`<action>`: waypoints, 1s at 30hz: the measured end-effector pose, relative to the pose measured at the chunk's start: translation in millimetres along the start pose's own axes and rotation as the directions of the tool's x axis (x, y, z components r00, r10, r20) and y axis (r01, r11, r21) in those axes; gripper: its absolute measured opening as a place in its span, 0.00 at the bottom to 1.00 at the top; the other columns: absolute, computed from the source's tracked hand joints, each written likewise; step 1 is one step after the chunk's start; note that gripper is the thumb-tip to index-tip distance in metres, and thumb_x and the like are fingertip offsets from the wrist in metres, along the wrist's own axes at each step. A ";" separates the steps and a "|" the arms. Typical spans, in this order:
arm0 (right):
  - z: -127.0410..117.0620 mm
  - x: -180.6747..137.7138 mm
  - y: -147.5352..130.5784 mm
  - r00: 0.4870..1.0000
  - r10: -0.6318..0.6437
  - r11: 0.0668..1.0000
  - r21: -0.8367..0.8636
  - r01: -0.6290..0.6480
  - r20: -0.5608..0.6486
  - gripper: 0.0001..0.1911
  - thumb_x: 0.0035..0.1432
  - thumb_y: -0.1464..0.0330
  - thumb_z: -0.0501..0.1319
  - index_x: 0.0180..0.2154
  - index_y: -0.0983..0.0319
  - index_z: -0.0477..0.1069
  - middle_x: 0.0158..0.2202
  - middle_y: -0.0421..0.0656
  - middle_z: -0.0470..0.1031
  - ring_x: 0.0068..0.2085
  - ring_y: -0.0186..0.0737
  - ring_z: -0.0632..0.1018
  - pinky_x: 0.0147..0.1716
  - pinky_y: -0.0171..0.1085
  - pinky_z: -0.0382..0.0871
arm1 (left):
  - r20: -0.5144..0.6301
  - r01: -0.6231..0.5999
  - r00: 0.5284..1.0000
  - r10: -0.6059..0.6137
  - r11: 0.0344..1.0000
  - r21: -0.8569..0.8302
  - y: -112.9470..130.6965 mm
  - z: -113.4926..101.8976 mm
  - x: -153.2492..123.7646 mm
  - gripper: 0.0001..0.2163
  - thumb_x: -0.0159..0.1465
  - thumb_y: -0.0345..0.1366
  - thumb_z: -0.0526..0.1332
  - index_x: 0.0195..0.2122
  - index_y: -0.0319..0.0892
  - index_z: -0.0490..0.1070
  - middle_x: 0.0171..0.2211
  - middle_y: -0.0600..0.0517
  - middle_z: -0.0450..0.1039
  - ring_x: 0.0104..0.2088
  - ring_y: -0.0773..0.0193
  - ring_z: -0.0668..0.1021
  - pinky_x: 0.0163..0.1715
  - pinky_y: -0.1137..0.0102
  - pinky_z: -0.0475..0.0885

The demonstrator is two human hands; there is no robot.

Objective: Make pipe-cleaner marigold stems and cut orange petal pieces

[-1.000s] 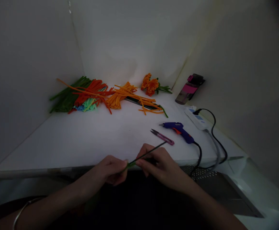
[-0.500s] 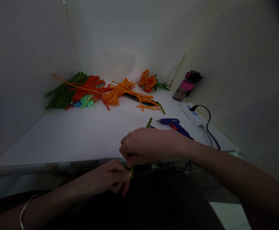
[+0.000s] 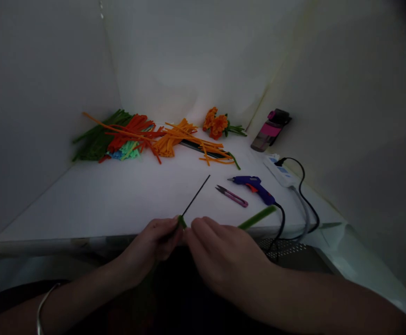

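Note:
My left hand (image 3: 154, 244) is closed in a pinch on the lower end of a thin dark wire stick (image 3: 196, 194), which slants up and right over the white table (image 3: 126, 195). A bit of green wrap shows at the pinch. My right hand (image 3: 220, 258) is closed beside it, fingertips touching the left hand's, and holds a green pipe cleaner (image 3: 257, 217) that sticks out to the right. Both hands sit at the table's front edge.
At the back lie piles of green (image 3: 98, 139), red (image 3: 133, 130) and orange pipe cleaners (image 3: 175, 137), and orange flowers (image 3: 217, 124). To the right are pink snips (image 3: 231, 196), a blue glue gun (image 3: 253, 184), a power strip (image 3: 280, 170) with cables, and a bottle (image 3: 271, 130).
My right hand came back down from over the table to beside the left. The wire stick now points up and right, and the green pipe cleaner sticks out to the right.

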State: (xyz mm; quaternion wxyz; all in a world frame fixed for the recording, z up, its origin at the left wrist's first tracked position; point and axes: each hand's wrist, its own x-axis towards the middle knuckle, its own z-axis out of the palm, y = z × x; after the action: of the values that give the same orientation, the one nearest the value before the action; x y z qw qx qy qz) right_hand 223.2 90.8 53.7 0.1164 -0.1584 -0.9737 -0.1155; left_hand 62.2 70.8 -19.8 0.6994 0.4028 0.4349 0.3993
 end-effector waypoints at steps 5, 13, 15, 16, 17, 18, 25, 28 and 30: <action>7.3 -17.8 25.0 0.939 0.280 0.775 0.530 -0.344 0.200 0.11 0.62 0.72 0.51 0.32 0.66 0.70 0.26 0.41 0.69 0.25 0.31 0.68 0.24 0.31 0.61 | 0.068 -0.145 0.987 0.146 0.989 -0.027 10.5 0.8 -7.3 0.21 0.62 0.47 0.51 0.16 0.39 0.58 0.14 0.59 0.45 0.17 0.71 0.50 0.19 0.71 0.45; 30.1 -2.4 81.4 0.826 -0.088 0.260 0.813 -0.521 0.557 0.16 0.59 0.61 0.55 0.31 0.67 0.73 0.18 0.33 0.55 0.20 0.26 0.57 0.19 0.28 0.50 | 0.289 -0.080 0.956 -0.038 0.920 0.383 19.8 -3.4 -10.1 0.23 0.63 0.49 0.49 0.18 0.38 0.63 0.14 0.58 0.52 0.17 0.72 0.55 0.18 0.72 0.47; 30.1 13.5 89.1 0.833 -0.150 0.354 0.816 -0.457 0.532 0.14 0.59 0.64 0.56 0.31 0.68 0.73 0.19 0.34 0.59 0.22 0.27 0.58 0.21 0.29 0.52 | 0.272 -0.055 0.958 -0.088 0.878 0.476 15.4 -5.7 -7.6 0.22 0.64 0.49 0.48 0.19 0.38 0.63 0.14 0.58 0.52 0.17 0.72 0.55 0.18 0.73 0.48; 27.6 22.0 90.0 0.828 -0.189 0.407 0.809 -0.423 0.528 0.13 0.59 0.65 0.56 0.30 0.68 0.73 0.20 0.35 0.62 0.23 0.27 0.60 0.23 0.29 0.53 | 0.257 -0.042 0.961 -0.107 0.858 0.512 12.5 -7.2 -5.7 0.22 0.64 0.49 0.48 0.19 0.38 0.63 0.14 0.58 0.52 0.17 0.72 0.55 0.18 0.73 0.48; 23.7 30.0 88.5 0.817 -0.225 0.465 0.795 -0.389 0.531 0.13 0.58 0.66 0.55 0.29 0.68 0.73 0.21 0.36 0.64 0.23 0.27 0.61 0.24 0.29 0.54 | 0.241 -0.031 0.963 -0.118 0.843 0.537 9.5 -8.9 -3.3 0.22 0.64 0.48 0.48 0.20 0.38 0.63 0.14 0.58 0.52 0.17 0.72 0.55 0.18 0.73 0.49; 18.5 36.8 84.4 0.807 -0.244 0.534 0.769 -0.352 0.538 0.13 0.59 0.67 0.55 0.28 0.68 0.73 0.22 0.38 0.67 0.24 0.28 0.63 0.24 0.29 0.55 | 0.225 -0.021 0.966 -0.124 0.836 0.549 6.4 -10.8 -0.5 0.22 0.64 0.48 0.48 0.20 0.38 0.63 0.14 0.58 0.53 0.17 0.72 0.56 0.18 0.73 0.49; -19.3 27.2 21.9 0.928 0.086 0.964 0.207 -0.170 0.363 0.03 0.45 0.76 0.59 0.25 0.64 0.71 0.20 0.41 0.71 0.18 0.31 0.62 0.18 0.34 0.45 | 0.063 0.070 0.994 -0.090 0.960 0.271 3.0 -16.9 12.4 0.19 0.61 0.46 0.51 0.17 0.39 0.60 0.13 0.60 0.46 0.16 0.72 0.49 0.17 0.72 0.42; -26.1 7.4 18.8 0.894 0.239 0.912 0.227 -0.341 0.380 0.05 0.48 0.75 0.58 0.22 0.64 0.68 0.17 0.40 0.66 0.17 0.30 0.60 0.17 0.34 0.45 | 0.027 0.003 1.000 -0.008 0.982 0.191 14.0 -11.0 5.1 0.21 0.61 0.48 0.51 0.16 0.40 0.58 0.14 0.59 0.45 0.17 0.72 0.48 0.18 0.71 0.41; -24.0 -2.6 30.1 0.866 0.304 0.773 0.429 -0.468 0.398 0.12 0.56 0.71 0.54 0.21 0.64 0.66 0.16 0.37 0.61 0.18 0.29 0.60 0.19 0.32 0.49 | 0.052 -0.057 0.998 0.047 0.978 0.201 21.6 -6.3 -2.3 0.22 0.62 0.48 0.50 0.15 0.39 0.58 0.14 0.59 0.46 0.17 0.71 0.49 0.18 0.71 0.43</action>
State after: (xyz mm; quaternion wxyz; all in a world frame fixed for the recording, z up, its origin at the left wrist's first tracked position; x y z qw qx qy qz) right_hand 240.2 111.5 81.4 0.0233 -0.3364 -0.9199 0.2001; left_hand 51.1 77.8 -1.3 0.6541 0.4924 0.4462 0.3615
